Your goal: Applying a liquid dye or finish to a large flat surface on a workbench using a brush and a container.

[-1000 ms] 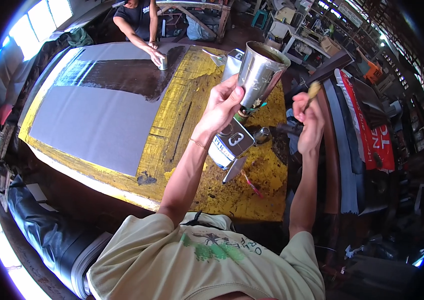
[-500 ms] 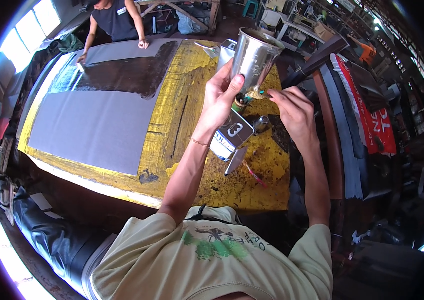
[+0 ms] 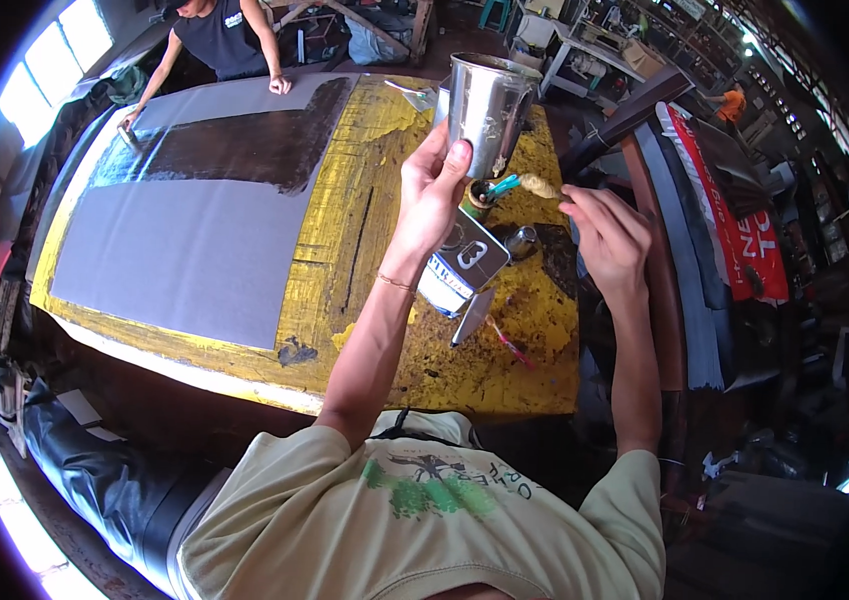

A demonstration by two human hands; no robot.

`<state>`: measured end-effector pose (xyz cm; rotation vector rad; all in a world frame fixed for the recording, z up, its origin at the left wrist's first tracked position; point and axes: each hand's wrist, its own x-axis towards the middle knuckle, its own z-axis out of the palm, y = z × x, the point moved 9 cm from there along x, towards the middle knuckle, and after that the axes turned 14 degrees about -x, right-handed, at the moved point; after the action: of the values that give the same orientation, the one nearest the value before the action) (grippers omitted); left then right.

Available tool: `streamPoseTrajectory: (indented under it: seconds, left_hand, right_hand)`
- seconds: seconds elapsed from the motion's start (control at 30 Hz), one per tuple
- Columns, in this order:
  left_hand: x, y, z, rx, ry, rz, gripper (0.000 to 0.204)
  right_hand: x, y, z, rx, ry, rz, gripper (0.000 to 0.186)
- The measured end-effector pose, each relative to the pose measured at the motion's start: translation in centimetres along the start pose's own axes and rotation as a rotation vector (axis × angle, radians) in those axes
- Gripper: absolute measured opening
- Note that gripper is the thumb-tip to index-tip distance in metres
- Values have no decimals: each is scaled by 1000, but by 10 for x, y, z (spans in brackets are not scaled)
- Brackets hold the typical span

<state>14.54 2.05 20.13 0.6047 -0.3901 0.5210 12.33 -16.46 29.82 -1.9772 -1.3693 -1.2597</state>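
— Centrally, what do the two hands hold?

— The left hand (image 3: 429,192) is wrapped around the lower part of a metal cup (image 3: 490,112), raised roughly upright over the yellow table (image 3: 335,255). The right hand (image 3: 610,232) has its fingertips pinched together on a small brush (image 3: 542,187), whose tan head points left, apart from the cup and just right of its base.

— Which step is this?

— Apparently, brush work beside the lifted cup; loading and wiping cannot be told apart, since the cup's contents are hidden.

— And the next move calls for what?

— Presumably a steady left grip and a brush head kept clear of the teal stick (image 3: 504,186) in the green container (image 3: 480,203); whether those two touch is unclear.

— Farther out?

— Nearer the body lies a dark panel (image 3: 473,252); far left, a co-worker's hand (image 3: 129,122) works at a dark band (image 3: 230,147) on a grey sheet (image 3: 175,250).
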Motion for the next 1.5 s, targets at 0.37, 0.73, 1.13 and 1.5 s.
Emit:
streamPoseTrajectory:
  seconds: [0.37, 0.73, 1.13, 1.5]
  left_hand:
    - [-9, 5, 6, 109, -19, -16, 52]
    - [-8, 0, 5, -28, -13, -43, 50]
    - [-18, -1, 10, -48, -3, -48, 49]
    - [-25, -7, 12, -37, -48, 65, 55]
  right_hand:
    - [-1, 26, 59, 326, -492, 227, 11]
    - [-22, 34, 48, 763, -595, 543, 9]
    - [-2, -2, 13, 121, -152, -83, 26]
    - [-24, 43, 68, 739, -494, 222, 16]
